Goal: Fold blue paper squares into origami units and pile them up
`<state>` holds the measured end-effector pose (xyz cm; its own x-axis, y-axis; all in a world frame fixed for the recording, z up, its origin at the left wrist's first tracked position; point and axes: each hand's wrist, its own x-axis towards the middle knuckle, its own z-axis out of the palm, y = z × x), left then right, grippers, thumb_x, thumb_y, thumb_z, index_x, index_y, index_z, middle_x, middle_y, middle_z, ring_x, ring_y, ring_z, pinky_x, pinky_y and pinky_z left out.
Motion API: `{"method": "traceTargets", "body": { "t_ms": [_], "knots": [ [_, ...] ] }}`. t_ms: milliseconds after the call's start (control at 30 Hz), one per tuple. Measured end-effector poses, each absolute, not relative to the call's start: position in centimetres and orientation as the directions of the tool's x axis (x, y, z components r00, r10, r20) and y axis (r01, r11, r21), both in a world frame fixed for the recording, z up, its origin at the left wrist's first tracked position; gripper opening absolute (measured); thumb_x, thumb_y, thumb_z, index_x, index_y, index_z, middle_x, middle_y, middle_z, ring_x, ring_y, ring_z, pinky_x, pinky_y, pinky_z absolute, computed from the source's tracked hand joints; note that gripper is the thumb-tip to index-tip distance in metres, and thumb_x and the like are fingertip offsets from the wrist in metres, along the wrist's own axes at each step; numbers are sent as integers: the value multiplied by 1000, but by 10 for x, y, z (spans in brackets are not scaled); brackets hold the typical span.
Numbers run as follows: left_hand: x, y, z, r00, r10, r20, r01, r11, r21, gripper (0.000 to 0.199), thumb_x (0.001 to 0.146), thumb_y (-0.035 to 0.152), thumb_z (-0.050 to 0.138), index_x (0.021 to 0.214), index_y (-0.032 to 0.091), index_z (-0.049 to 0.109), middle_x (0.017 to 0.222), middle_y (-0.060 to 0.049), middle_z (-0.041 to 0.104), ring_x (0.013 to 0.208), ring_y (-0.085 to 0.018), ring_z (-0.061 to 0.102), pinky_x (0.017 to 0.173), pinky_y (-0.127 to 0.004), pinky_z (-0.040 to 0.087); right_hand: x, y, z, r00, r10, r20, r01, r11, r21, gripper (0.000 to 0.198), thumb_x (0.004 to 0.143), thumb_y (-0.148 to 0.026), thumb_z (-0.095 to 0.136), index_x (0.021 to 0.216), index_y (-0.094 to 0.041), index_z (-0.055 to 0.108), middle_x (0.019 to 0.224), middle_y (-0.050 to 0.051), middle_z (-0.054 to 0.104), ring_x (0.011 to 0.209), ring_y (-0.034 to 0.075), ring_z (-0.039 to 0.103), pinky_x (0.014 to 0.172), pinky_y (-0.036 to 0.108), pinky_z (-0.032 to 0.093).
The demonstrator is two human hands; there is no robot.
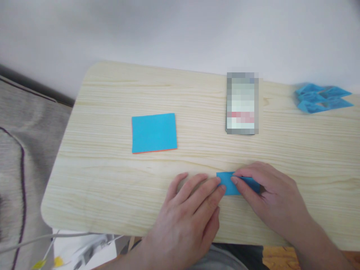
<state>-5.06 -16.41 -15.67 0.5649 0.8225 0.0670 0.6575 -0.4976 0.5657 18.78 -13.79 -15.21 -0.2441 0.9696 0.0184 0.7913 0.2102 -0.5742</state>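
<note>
A narrow folded strip of blue paper [228, 188] lies on the table near its front edge. The fingertips of my left hand [191, 210] press on the strip's left end, with the other fingers spread on the wood. At the strip's right part, my right hand [270, 191] pinches an upper layer between thumb and index finger, and a flap there stands slightly raised. The far right end of the strip is partly hidden by my right hand. Up and to the left, a stack of blue paper [154, 133] lies flat, with orange-red showing along its edges.
A phone with a blurred-out screen [242, 103] lies at the back of the light wooden table [98, 180]. Several folded blue paper pieces [312, 98] sit together at the back right. A white wall borders the back; grey fabric [36, 150] is at the left.
</note>
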Motion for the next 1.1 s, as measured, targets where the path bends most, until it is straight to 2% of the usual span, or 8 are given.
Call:
{"method": "traceTargets", "body": {
  "t_ms": [533,900,967,1100],
  "knots": [
    [-48,-162,-154,569,821,46,643,-478,599,41,100,22,58,140,27,62,150,5,60,140,-22,48,126,-48,21,187,-137,-149,-252,968,-11,809,204,-551,9,96,-32,67,92,-25,71,91,1,75,86,19,69,80,35,52],
    [-47,-163,-154,552,833,43,652,-462,601,40,100,24,58,139,27,62,149,5,61,139,-22,49,125,-48,25,185,-137,-152,-243,969,41,816,227,-532,7,94,-33,70,94,-26,70,90,0,74,84,18,69,78,34,53],
    [-47,-163,-154,545,838,36,655,-452,606,39,100,24,58,138,27,63,147,5,62,138,-22,49,124,-48,26,185,-138,-153,-210,976,55,837,209,-506,11,93,-35,70,99,-26,70,93,0,75,85,20,70,79,35,54],
    [-41,-163,-154,509,859,53,665,-431,610,35,99,26,60,134,27,65,141,4,66,134,-23,52,123,-50,27,184,-143,-155,-99,992,77,871,123,-475,32,89,-38,74,118,-26,66,104,3,77,87,22,73,77,36,56]
  ]
}}
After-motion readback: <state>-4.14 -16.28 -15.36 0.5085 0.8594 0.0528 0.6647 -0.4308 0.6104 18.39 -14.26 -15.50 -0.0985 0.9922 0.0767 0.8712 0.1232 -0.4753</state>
